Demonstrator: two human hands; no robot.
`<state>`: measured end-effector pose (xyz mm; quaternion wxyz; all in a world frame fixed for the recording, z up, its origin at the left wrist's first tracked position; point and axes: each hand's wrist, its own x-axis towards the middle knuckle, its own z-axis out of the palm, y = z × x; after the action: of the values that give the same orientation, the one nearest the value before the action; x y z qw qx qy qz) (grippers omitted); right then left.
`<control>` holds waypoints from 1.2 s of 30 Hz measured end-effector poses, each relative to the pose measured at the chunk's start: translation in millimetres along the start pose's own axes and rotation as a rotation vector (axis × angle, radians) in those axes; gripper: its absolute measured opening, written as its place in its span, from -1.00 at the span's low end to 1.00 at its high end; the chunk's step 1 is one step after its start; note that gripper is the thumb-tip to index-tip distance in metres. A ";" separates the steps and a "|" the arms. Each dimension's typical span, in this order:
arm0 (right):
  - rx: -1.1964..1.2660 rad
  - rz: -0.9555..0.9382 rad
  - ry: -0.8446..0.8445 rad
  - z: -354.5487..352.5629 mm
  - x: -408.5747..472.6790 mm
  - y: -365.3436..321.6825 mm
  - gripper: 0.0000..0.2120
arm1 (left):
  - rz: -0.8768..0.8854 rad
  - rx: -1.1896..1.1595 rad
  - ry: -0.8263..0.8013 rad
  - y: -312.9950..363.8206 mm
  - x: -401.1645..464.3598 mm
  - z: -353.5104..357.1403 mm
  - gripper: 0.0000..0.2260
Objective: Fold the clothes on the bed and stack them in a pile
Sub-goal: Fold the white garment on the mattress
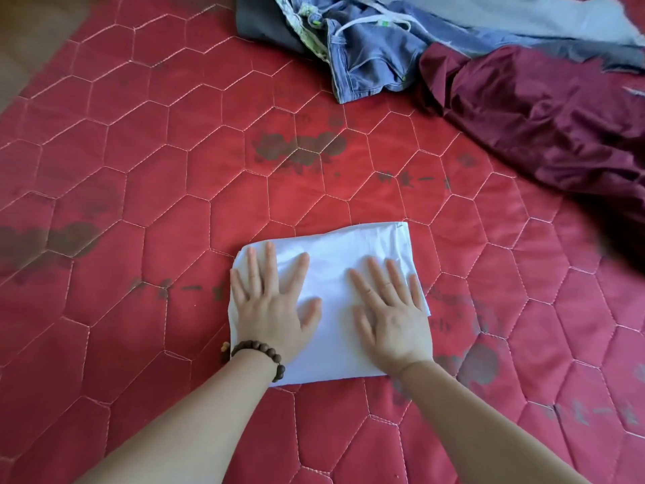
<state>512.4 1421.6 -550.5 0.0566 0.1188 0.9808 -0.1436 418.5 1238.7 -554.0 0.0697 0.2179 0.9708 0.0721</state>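
Observation:
A white garment [335,267], folded into a small rectangle, lies flat on the red quilted bed [157,176] in front of me. My left hand [272,302], with a brown bead bracelet on the wrist, presses flat on its left half with fingers spread. My right hand [391,316] presses flat on its right half. Unfolded clothes lie at the far side: blue denim shorts [370,61] with a white drawstring, a maroon garment [544,117] to their right, a dark grey piece [265,26] to their left, and a pale blue-grey cloth [523,15] behind.
The bed's left edge runs diagonally at the upper left, with tan floor [31,40] beyond it. Dark printed patches mark the red cover between the white garment and the heap.

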 end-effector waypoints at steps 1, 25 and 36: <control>0.003 0.074 0.009 -0.7 -1.5 2.8 -0.44 | 0.001 -0.005 -0.005 -0.2 -1.4 -1.0 -0.38; 0.148 0.366 0.233 -29.3 24.7 19.2 -0.65 | 0.034 0.047 -0.029 17.9 -52.2 0.6 -0.33; 0.235 0.207 0.070 1.9 5.0 -8.1 -0.49 | -0.009 0.009 -0.053 -9.2 -43.2 -12.3 -0.38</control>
<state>505.7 1414.6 -550.9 0.0225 0.2300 0.9412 -0.2464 451.3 1210.4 -539.1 0.0947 0.2160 0.9699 0.0614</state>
